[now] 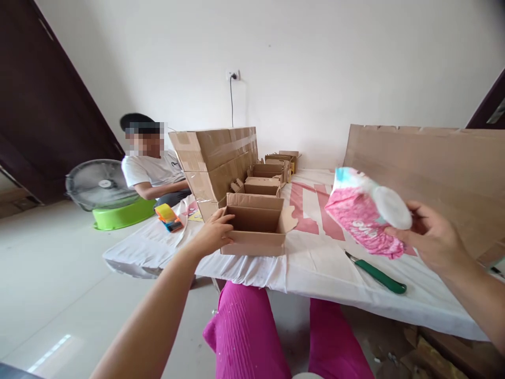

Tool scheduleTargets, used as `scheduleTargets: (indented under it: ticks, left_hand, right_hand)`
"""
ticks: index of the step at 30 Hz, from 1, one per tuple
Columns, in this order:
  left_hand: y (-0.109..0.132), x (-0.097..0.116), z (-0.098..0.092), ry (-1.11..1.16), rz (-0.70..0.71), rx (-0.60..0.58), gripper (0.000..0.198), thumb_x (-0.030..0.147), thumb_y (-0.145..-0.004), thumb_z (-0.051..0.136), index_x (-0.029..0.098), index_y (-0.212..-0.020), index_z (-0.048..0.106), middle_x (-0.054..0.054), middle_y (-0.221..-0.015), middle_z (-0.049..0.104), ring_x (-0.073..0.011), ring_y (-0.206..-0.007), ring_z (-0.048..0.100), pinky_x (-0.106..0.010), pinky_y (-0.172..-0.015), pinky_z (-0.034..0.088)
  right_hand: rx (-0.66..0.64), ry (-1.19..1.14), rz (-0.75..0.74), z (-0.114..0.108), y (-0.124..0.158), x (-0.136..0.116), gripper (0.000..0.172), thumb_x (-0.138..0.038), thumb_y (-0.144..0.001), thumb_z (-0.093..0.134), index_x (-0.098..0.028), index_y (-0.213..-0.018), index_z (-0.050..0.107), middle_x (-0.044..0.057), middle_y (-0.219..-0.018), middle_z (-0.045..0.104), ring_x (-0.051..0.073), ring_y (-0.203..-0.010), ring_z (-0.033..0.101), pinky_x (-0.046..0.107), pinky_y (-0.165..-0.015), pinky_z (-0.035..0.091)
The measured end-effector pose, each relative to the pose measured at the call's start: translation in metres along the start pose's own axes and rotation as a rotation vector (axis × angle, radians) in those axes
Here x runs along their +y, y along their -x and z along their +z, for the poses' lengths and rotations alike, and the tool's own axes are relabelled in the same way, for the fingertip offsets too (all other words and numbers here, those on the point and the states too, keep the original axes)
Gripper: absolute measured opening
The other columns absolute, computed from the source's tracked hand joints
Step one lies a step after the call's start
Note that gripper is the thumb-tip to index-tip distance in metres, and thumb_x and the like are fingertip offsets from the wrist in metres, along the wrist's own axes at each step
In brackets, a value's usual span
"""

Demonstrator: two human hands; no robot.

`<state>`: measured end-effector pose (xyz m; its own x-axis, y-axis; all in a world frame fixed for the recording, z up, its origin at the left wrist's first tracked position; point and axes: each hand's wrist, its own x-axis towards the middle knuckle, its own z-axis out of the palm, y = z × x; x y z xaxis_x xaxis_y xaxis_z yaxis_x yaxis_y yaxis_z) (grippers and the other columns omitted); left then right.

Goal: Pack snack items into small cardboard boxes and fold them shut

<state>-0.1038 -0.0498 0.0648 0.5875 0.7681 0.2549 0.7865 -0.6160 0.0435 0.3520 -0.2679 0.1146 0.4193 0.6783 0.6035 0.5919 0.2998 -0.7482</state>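
Observation:
My left hand grips the left side of an open cardboard box, its fingers bent over the edge. The box stands near the table's front edge with its flaps up, and the visible part of its inside holds nothing. Held up to the right of it, a soft pink and white pack of wet wipes with a white plastic lid is in my right hand. The thumb and fingers close on the pack's right end by the lid. A green-handled knife lies on the white cloth below the pack.
Several open boxes run back in a row behind the front one. Taped cartons are stacked to their left. An orange tape dispenser lies at the left. Beyond sit a person and a fan. A cardboard sheet stands at right.

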Motion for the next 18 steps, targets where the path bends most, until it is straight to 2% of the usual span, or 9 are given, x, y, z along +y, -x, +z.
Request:
scheduleTargets:
  ticks: [3,5,6,8,10,11,12,14,18]
  left_hand:
    - [0.000,-0.021,0.013,-0.031,-0.184,0.042,0.020,0.019,-0.066,0.066,0.023,-0.085,0.071,-0.009,-0.139,0.056,-0.0370,-0.140,0.034,-0.055,-0.111,0.031]
    - [0.002,-0.011,0.021,-0.052,-0.251,0.132,0.037,0.013,-0.071,0.058,0.020,-0.106,0.067,-0.014,-0.142,0.051,-0.0416,-0.139,0.033,-0.064,-0.106,0.031]
    - [0.004,0.001,0.025,-0.061,-0.272,0.212,0.045,0.010,-0.072,0.054,0.019,-0.116,0.062,-0.016,-0.145,0.047,-0.0419,-0.140,0.031,-0.065,-0.106,0.030]
    - [0.010,0.034,0.035,-0.066,-0.266,0.504,0.053,0.003,-0.075,0.046,0.018,-0.125,0.056,-0.015,-0.146,0.045,-0.0374,-0.142,0.028,-0.062,-0.111,0.023]
    - [0.017,0.074,0.049,-0.014,-0.148,0.754,0.042,0.005,-0.079,0.047,0.018,-0.117,0.058,-0.015,-0.136,0.053,-0.0322,-0.138,0.037,-0.055,-0.112,0.024]
    - [0.020,0.094,0.058,0.028,-0.027,0.795,0.035,0.007,-0.080,0.049,0.020,-0.111,0.059,-0.013,-0.126,0.059,-0.0302,-0.129,0.046,-0.052,-0.109,0.029]
    - [0.022,0.114,0.067,0.100,0.092,0.762,0.032,0.010,-0.081,0.050,0.021,-0.109,0.060,-0.012,-0.118,0.063,-0.0276,-0.120,0.053,-0.049,-0.105,0.034]
    - [0.019,0.150,0.088,0.320,0.192,0.562,0.032,0.016,-0.085,0.050,0.021,-0.116,0.057,-0.012,-0.118,0.063,-0.0257,-0.115,0.056,-0.045,-0.101,0.040]
    - [-0.005,0.199,0.129,0.910,-0.096,0.149,0.055,0.042,-0.088,0.054,0.017,-0.135,0.043,-0.017,-0.138,0.052,-0.0285,-0.125,0.052,-0.045,-0.100,0.044]
  right_hand:
    - [-0.163,0.151,-0.019,0.015,0.024,0.032,0.043,-0.038,-0.064,0.077,-0.023,-0.102,0.063,0.004,-0.087,0.066,0.019,-0.071,0.061,0.029,-0.058,0.050]
    - [-0.296,0.228,-0.111,0.035,0.042,0.054,0.033,-0.032,-0.069,0.072,-0.022,-0.099,0.062,0.006,-0.092,0.065,0.020,-0.076,0.061,0.030,-0.063,0.050]
    - [-0.368,0.251,-0.141,0.046,0.051,0.065,0.031,-0.029,-0.069,0.070,-0.021,-0.097,0.062,0.006,-0.093,0.065,0.020,-0.077,0.062,0.031,-0.065,0.050]
    - [-0.431,0.253,-0.150,0.066,0.063,0.085,0.028,-0.026,-0.069,0.068,-0.021,-0.096,0.062,0.007,-0.096,0.065,0.023,-0.085,0.063,0.033,-0.072,0.051]
    - [-0.391,0.241,-0.098,0.078,0.069,0.102,0.029,-0.030,-0.073,0.066,-0.021,-0.100,0.061,0.008,-0.101,0.064,0.025,-0.093,0.063,0.037,-0.080,0.052]
    - [-0.366,0.233,-0.073,0.081,0.071,0.109,0.032,-0.033,-0.075,0.066,-0.021,-0.104,0.061,0.009,-0.104,0.064,0.026,-0.097,0.063,0.038,-0.083,0.051]
    - [-0.346,0.228,-0.059,0.082,0.072,0.114,0.035,-0.036,-0.076,0.066,-0.022,-0.108,0.061,0.009,-0.107,0.063,0.026,-0.101,0.062,0.039,-0.086,0.051]
    - [-0.318,0.234,-0.061,0.081,0.077,0.124,0.043,-0.042,-0.077,0.066,-0.022,-0.116,0.059,0.011,-0.115,0.060,0.027,-0.108,0.060,0.041,-0.093,0.049]
    - [-0.110,0.338,-0.022,0.080,0.103,0.141,0.064,-0.054,-0.075,0.066,-0.018,-0.126,0.051,0.016,-0.123,0.054,0.031,-0.118,0.054,0.046,-0.098,0.046]
